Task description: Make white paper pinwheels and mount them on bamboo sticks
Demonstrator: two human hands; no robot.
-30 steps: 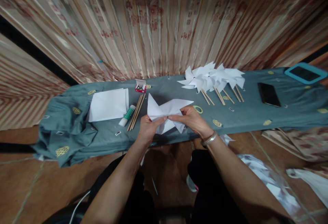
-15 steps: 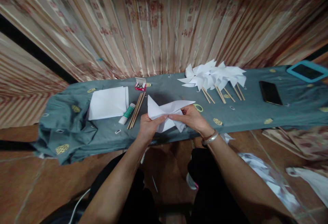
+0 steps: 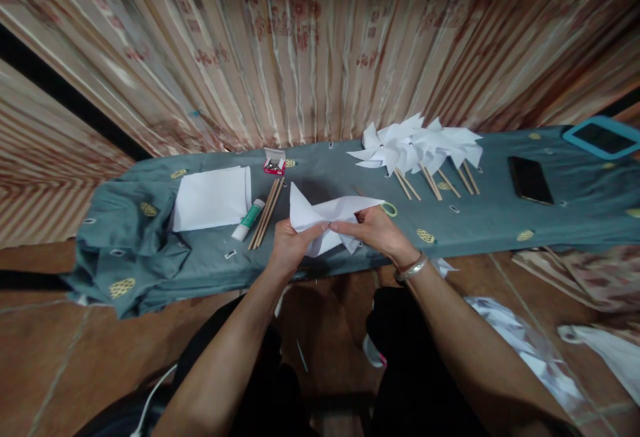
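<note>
At the left of the frame we see the grey-green cloth bunched up where it hangs off the end of the long table. Just right of that fold lies a stack of white paper sheets, and beside its lower right corner a glue stick with a green label lies tilted. A bundle of wooden sticks lies just right of the glue stick, and above it, toward the curtain, sits a small red box with its lid up.

In the middle of the frame we hold a folded white paper piece over the near edge of the table. Our left hand pinches the paper at its centre, thumb on top and fingers curled beneath. Our right hand meets it there, thumb and forefinger pressed on the same centre point, a metal bangle at the wrist.

Just right of our right hand a small green ring lies on the cloth. Further right and up, finished white pinwheels on sticks lie overlapping. A black phone lies flat right of them, and a blue-edged tablet sits at the far right edge.
</note>
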